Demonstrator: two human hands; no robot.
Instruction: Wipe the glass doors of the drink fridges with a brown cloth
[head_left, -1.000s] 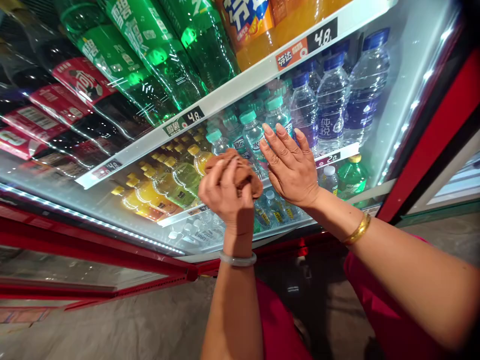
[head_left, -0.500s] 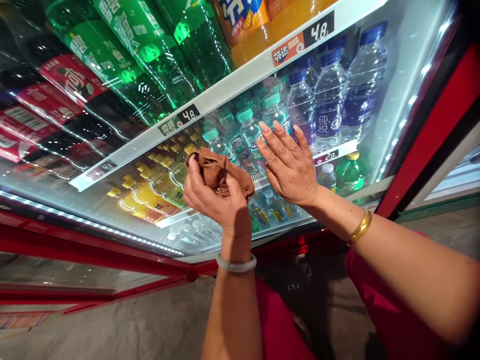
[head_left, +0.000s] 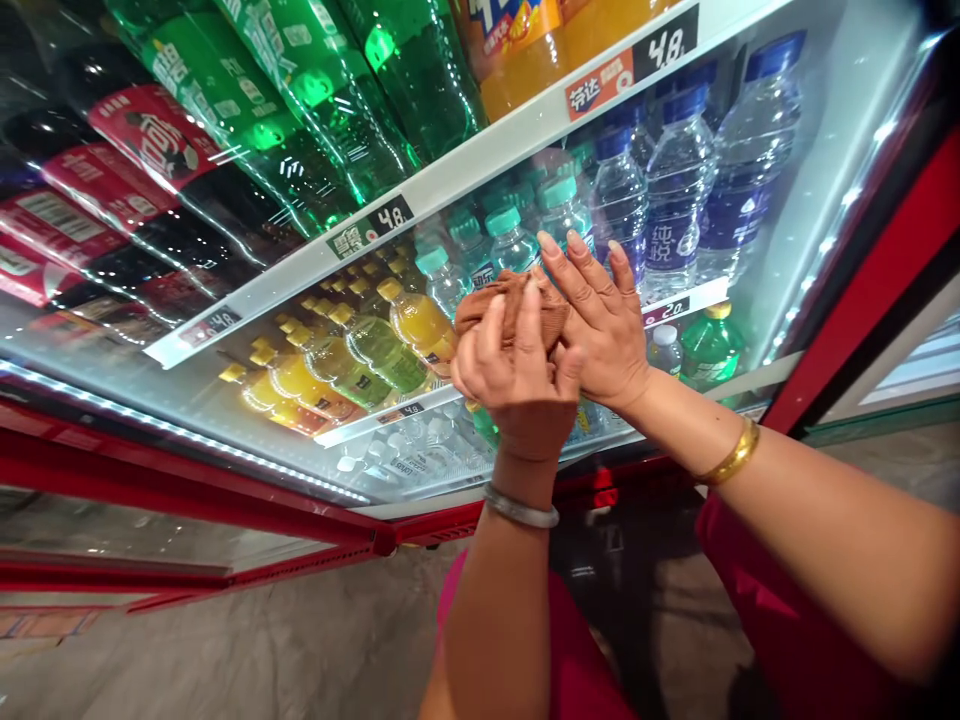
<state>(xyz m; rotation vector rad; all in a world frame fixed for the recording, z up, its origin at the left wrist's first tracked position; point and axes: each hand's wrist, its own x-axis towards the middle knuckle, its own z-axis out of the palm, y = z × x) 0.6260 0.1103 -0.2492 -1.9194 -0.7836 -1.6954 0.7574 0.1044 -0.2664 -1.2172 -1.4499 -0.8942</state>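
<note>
A bunched brown cloth (head_left: pixel 510 310) is gripped in my left hand (head_left: pixel 521 375), whose fingers bend over it. A grey bangle (head_left: pixel 521 507) sits on that wrist. Close beside the cloth is my right hand (head_left: pixel 600 330), held flat with its fingers stretched out and nothing in it. The cloth's right edge meets or nearly meets this hand; I cannot tell which. Behind both hands are teal-capped bottles (head_left: pixel 510 238) on a cooler shelf, partly covered by the fingers and cloth. A gold bracelet (head_left: pixel 733 455) circles my right wrist.
Large green bottles (head_left: pixel 300 90), cola bottles (head_left: pixel 157 140) and orange soda fill the upper shelf (head_left: pixel 480 165). Below stand yellow juice bottles (head_left: pixel 420 320) at left and blue-capped water bottles (head_left: pixel 679 190) at right. The cooler's red frame (head_left: pixel 847 260) borders the right side.
My left hand has moved right with the cloth, up against or close to my right hand. The right hand stays flat. The view has shifted slightly.
</note>
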